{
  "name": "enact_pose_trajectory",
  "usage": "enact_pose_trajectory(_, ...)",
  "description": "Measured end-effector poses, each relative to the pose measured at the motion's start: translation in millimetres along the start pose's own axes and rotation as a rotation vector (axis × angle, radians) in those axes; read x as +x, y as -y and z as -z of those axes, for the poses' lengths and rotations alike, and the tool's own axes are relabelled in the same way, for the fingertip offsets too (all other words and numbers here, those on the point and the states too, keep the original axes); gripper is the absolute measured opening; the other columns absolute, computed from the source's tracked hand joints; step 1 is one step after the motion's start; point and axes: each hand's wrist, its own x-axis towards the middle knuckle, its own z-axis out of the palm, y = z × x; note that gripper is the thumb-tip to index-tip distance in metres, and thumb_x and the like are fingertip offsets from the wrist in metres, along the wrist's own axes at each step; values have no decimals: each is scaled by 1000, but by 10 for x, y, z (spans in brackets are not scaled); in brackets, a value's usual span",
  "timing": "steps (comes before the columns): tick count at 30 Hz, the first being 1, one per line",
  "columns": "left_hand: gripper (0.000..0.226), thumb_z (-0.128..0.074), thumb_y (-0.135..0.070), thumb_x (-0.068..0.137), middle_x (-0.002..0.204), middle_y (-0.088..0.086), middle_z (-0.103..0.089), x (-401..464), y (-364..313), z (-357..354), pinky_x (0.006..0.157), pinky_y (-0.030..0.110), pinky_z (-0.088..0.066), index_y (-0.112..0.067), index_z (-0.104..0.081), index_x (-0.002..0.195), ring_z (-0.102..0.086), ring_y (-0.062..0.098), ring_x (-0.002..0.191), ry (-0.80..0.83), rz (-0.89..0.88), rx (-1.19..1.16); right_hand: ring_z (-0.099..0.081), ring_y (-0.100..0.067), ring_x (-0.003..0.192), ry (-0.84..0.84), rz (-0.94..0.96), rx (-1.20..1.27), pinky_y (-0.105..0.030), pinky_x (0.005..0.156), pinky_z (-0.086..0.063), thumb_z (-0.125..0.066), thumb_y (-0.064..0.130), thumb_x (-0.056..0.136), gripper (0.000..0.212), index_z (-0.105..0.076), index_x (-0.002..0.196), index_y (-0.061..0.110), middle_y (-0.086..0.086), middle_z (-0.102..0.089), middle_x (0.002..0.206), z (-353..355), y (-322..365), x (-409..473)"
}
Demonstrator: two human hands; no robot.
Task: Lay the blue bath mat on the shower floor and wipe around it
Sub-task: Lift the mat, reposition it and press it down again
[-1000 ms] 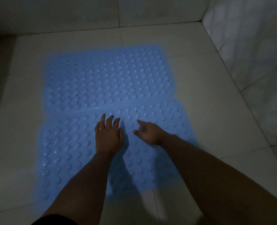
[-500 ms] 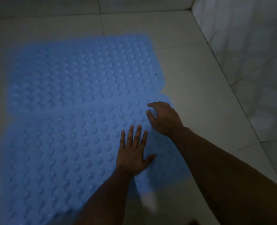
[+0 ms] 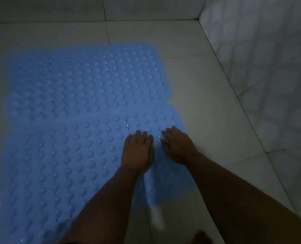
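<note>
The blue bath mat (image 3: 79, 110), covered in round bumps and small holes, lies spread on the pale tiled shower floor (image 3: 207, 106). A crease runs across its middle. My left hand (image 3: 137, 152) rests palm down on the mat near its right edge, fingers together. My right hand (image 3: 178, 145) presses beside it at the mat's right edge, fingers slightly curled, holding nothing. Both forearms reach in from the bottom.
A tiled wall (image 3: 269, 67) rises on the right and another (image 3: 93, 7) at the back, meeting in the far corner. Bare floor tiles lie between the mat and the right wall. A pale streak (image 3: 155, 213) shows on the floor below my hands.
My left hand has slid forward and right to sit beside my right hand. The right hand has flattened lower onto the mat's edge. The view has shifted slightly.
</note>
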Motion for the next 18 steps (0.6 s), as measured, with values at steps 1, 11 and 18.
enact_pose_trajectory(1,63,-24,-44,93,149,9,-54,32,12,52,116,56,-33,-17,-58,139,-41,35,144,-57,20,-9,-53,-39,130,9,-8,5,-53,98,-51,-31,48,98,60,-60,133,9,-17,-60,136,-139,16,-73)
enact_pose_trajectory(11,52,-38,-40,100,157,11,-44,-11,277,-240,115,60,-32,-16,-53,144,-27,37,152,-234,43,40,2,-27,156,-81,-88,-71,-58,122,-11,-26,65,98,82,-15,159,10,-11,-3,168,-889,205,-271)
enact_pose_trajectory(18,54,-35,-43,103,161,9,-38,62,340,-227,117,59,-29,-18,-50,148,-22,36,154,-282,37,29,13,-23,155,15,-50,-3,-54,124,4,-20,76,92,94,-3,160,13,-7,8,168,-837,183,-268)
